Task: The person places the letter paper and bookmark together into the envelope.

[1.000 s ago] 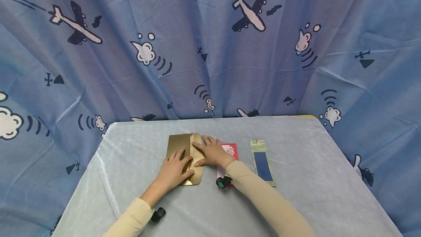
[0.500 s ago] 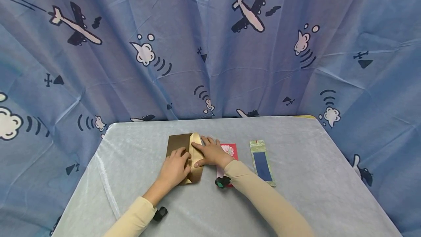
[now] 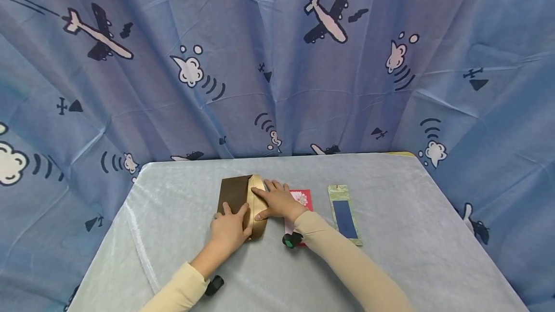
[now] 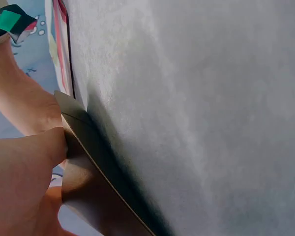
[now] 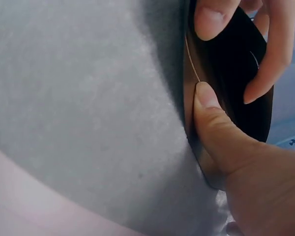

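A gold-brown envelope (image 3: 233,190) lies on the table, its lighter flap (image 3: 256,188) running down the right side. My left hand (image 3: 227,229) rests on the envelope's lower left, fingers spread and thumb near the flap. Over the flap's right part lies my right hand (image 3: 281,202), its fingers straight and thumb apart. In the right wrist view the right thumb (image 5: 214,115) presses at the flap's edge. The left wrist view shows the envelope's near edge (image 4: 91,177) standing a little off the cloth, with the left hand (image 4: 17,182) beside it. Part of the flap is hidden under the hands.
Partly under the right wrist lies a red and pink card-like item with flowers (image 3: 302,198). Right of it is a narrow green item with a dark blue panel (image 3: 345,218). Grey cloth covers the table (image 3: 412,235); a blue patterned curtain (image 3: 277,61) hangs behind.
My left hand has drawn back from the flap toward the envelope's lower left, and its fingers have spread. The envelope's surface looks darker, its lower edge slightly raised. The right hand has barely moved.
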`<state>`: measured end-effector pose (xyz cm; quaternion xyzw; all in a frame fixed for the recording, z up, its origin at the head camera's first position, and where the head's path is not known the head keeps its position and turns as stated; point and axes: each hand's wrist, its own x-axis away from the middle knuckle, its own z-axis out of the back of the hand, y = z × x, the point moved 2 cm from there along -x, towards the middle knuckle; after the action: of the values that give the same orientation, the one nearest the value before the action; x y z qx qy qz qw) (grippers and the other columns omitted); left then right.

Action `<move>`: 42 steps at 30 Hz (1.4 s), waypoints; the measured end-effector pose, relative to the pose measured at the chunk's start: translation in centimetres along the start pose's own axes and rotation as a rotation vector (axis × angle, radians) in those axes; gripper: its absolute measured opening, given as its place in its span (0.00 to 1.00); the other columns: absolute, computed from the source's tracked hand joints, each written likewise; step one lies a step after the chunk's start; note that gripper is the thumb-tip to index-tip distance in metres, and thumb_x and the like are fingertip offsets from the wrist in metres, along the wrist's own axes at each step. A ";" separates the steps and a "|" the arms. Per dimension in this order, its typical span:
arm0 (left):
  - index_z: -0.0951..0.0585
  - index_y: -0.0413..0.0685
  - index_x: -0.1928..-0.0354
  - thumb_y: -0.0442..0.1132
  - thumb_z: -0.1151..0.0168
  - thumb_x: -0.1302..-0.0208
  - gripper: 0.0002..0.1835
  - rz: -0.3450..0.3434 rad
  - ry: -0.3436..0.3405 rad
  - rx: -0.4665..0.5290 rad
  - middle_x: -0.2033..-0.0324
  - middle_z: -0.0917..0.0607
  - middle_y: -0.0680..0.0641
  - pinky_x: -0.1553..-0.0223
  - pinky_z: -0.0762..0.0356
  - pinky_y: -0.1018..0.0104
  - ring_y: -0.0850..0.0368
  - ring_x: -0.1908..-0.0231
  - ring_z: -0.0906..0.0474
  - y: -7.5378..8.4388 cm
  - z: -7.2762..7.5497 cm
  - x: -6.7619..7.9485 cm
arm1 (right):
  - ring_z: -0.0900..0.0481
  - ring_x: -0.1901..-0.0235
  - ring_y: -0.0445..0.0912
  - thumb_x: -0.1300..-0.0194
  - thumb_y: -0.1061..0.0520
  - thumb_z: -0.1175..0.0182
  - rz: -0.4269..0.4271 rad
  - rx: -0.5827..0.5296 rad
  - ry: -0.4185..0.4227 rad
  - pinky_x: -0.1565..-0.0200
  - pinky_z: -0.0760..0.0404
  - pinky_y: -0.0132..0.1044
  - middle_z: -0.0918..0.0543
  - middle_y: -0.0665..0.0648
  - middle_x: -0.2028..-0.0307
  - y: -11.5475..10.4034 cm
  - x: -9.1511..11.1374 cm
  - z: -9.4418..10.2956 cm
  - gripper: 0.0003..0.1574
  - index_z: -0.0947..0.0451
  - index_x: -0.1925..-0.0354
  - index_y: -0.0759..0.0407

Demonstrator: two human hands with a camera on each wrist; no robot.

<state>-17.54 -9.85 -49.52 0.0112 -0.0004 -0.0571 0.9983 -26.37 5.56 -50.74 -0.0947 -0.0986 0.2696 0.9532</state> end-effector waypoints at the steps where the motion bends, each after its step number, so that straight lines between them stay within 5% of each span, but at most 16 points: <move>1: 0.28 0.62 0.31 0.62 0.36 0.40 0.35 0.008 0.001 -0.004 0.38 0.26 0.24 0.67 0.17 0.47 0.27 0.58 0.17 0.0 0.1 0.1 | 0.43 0.26 0.63 0.49 0.28 0.33 -0.001 -0.002 0.002 0.31 0.43 0.67 0.43 0.64 0.24 0.0 0.0 0.0 0.58 0.41 0.25 0.40; 8: 0.32 0.62 0.28 0.66 0.33 0.46 0.43 0.022 0.006 0.006 0.42 0.24 0.21 0.69 0.19 0.52 0.42 0.77 0.17 0.2 -0.1 0.0 | 0.43 0.26 0.63 0.49 0.28 0.32 -0.005 -0.008 0.011 0.31 0.42 0.67 0.43 0.64 0.24 -0.1 0.1 0.1 0.58 0.41 0.25 0.41; 22: 0.29 0.60 0.30 0.64 0.29 0.52 0.45 0.023 0.059 0.014 0.44 0.23 0.22 0.73 0.20 0.53 0.45 0.78 0.18 0.4 -0.4 0.0 | 0.42 0.26 0.63 0.49 0.26 0.34 0.019 0.016 0.019 0.31 0.42 0.66 0.41 0.64 0.25 0.1 0.1 -0.1 0.59 0.42 0.25 0.41; 42: 0.29 0.58 0.30 0.66 0.30 0.52 0.46 0.024 0.082 -0.039 0.45 0.21 0.23 0.64 0.19 0.48 0.42 0.79 0.17 0.8 -0.6 0.2 | 0.42 0.26 0.63 0.49 0.28 0.32 0.029 -0.040 0.042 0.31 0.45 0.67 0.40 0.64 0.25 0.3 0.1 0.0 0.59 0.41 0.25 0.41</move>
<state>-17.24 -9.10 -50.05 -0.0060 0.0412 -0.0447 0.9981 -26.39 5.85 -50.82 -0.1208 -0.0823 0.2795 0.9490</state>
